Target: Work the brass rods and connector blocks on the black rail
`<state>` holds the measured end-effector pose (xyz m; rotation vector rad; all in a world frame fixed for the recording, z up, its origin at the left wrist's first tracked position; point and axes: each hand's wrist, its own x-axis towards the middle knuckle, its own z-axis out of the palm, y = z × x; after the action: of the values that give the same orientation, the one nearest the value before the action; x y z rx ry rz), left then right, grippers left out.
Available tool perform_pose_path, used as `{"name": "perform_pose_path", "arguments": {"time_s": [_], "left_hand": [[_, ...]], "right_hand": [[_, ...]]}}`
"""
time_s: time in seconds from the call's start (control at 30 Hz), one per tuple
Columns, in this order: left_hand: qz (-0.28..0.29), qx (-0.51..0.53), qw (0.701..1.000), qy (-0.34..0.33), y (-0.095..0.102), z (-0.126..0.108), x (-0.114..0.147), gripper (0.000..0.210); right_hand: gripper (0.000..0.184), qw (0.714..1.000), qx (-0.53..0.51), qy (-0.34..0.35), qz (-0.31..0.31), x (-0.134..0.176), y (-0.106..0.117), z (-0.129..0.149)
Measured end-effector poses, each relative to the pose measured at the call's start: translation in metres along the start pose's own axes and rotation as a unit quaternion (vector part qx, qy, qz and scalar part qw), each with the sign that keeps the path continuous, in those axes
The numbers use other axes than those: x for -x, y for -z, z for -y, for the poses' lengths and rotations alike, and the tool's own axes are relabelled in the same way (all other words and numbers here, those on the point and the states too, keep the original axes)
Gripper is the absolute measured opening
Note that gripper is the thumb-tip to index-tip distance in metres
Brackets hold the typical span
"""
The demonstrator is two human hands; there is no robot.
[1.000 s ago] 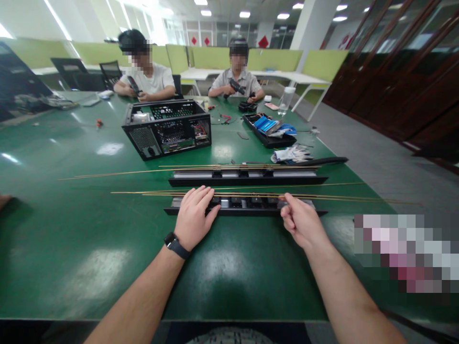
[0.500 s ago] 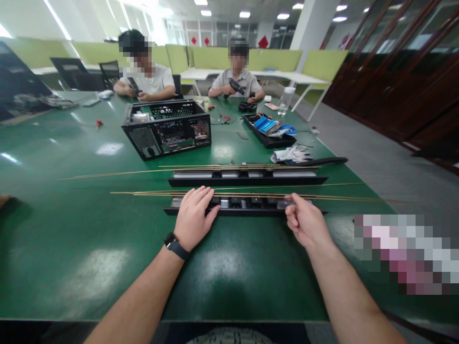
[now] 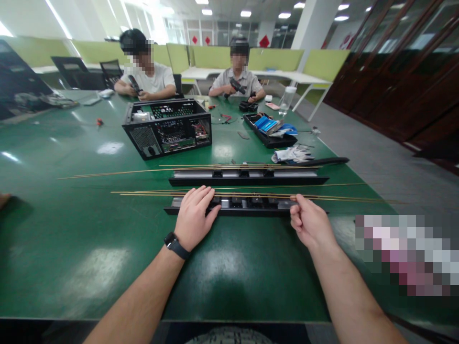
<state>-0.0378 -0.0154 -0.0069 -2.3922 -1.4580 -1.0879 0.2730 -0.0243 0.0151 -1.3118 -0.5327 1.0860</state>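
My left hand lies palm down across the left part of the nearer black rail, fingers stretched out and over the thin gold-coloured rods. Its thumb rests against the rail's near side, and a dark watch is on that wrist. My right hand is closed in a pinch at a thin rod over the rail's right end; the fingertips partly hide the contact. The long rods run past both ends of the rail. Grey and black parts show inside its channel.
Beyond lies a second black rail with more thin rods. Farther back are an open computer case, a black tray with blue items, and white gloves. Two people sit across the green table, each holding a dark tool.
My right hand has shifted slightly to the right. The left end of one nearer rod now lies farther left. My left hand stays in place.
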Motion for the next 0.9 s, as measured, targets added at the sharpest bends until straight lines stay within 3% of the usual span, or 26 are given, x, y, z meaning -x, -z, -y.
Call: {"name": "perform_pose_path", "arguments": {"time_s": [0.17, 0.37, 0.57, 0.77, 0.9], "left_hand": [[0.001, -0.003, 1.0, 0.0, 0.0, 0.0006, 0.0003, 0.042], [0.0, -0.006, 1.0, -0.002, -0.0002, 0.0008, 0.0001, 0.041], [0.0, -0.004, 1.0, -0.003, 0.0, 0.0007, -0.0001, 0.041], [0.003, -0.002, 1.0, -0.002, 0.0003, 0.0006, -0.0001, 0.041], [0.002, 0.0, 1.0, 0.001, 0.0003, 0.0006, -0.0001, 0.042]], "right_hand": [[0.034, 0.997, 0.041, -0.025, 0.068, 0.0031, -0.0031, -0.0017], [0.029, 1.0, -0.003, 0.002, -0.003, -0.0009, 0.001, -0.0009], [0.034, 0.997, 0.038, -0.025, 0.067, 0.0033, -0.0019, -0.0013], [0.029, 1.0, 0.01, 0.002, -0.002, 0.0005, 0.0001, -0.0006], [0.037, 0.997, 0.037, -0.018, 0.065, 0.0035, -0.0021, -0.0024]]}}
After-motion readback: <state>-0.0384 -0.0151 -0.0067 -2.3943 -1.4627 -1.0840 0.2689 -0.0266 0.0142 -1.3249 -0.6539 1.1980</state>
